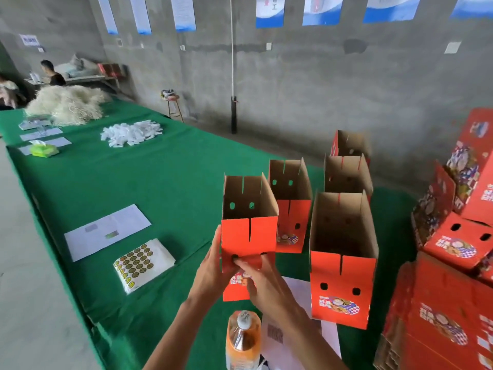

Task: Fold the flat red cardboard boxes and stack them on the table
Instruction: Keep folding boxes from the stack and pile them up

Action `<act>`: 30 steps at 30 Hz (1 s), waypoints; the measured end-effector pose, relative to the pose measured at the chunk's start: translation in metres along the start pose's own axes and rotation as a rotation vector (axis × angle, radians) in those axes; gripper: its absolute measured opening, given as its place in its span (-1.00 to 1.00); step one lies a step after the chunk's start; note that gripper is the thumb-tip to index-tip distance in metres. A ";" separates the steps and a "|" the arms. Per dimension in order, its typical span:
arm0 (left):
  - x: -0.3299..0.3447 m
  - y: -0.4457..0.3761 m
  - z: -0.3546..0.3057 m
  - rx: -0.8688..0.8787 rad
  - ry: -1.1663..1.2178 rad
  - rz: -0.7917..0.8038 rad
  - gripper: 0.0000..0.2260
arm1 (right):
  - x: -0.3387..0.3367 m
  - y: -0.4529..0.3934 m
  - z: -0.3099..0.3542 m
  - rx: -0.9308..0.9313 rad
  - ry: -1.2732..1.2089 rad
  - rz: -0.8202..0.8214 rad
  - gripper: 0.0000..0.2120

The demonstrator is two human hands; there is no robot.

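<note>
I hold a folded red cardboard box [249,236] upright, open top showing its brown inside, above the green table [160,182]. My left hand [213,268] grips its left edge, thumb on the front. My right hand [262,284] lies against the lower front, a fingertip at one of the two finger holes. Several more folded red boxes stand open on the table: one right beside it [344,279], one behind [290,206], two further back [346,177] [349,144].
A heap of red boxes and flat blanks [453,263] fills the right side. An orange drink bottle [243,340] stands just below my hands, on white paper [301,289]. Sticker sheets [144,264], papers [106,231], white tags [130,133] and straw [66,104] lie further left.
</note>
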State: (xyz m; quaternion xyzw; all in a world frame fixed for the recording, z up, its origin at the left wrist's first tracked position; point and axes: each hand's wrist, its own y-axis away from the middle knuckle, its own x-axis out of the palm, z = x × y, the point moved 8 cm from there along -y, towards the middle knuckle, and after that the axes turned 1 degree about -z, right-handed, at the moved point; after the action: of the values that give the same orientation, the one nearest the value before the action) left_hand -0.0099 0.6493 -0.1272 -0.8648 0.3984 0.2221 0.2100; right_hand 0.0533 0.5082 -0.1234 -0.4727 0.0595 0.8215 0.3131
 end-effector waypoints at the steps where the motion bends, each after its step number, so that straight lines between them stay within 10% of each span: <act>1: 0.010 -0.006 0.006 0.003 -0.009 0.016 -0.07 | 0.005 -0.001 -0.011 0.017 0.000 0.005 -0.44; 23: 0.086 -0.071 0.019 -0.344 -0.208 -0.120 -0.39 | -0.023 -0.033 -0.082 0.182 -0.011 -0.047 -0.45; 30: 0.037 -0.018 -0.110 0.107 0.148 -0.405 -0.60 | -0.159 0.046 0.009 -0.089 -0.164 -0.536 -0.63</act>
State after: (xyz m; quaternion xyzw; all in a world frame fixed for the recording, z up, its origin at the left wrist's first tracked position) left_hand 0.0500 0.5785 -0.0549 -0.9288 0.2419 0.0898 0.2660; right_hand 0.0774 0.4025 0.0014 -0.4169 -0.1293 0.7467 0.5019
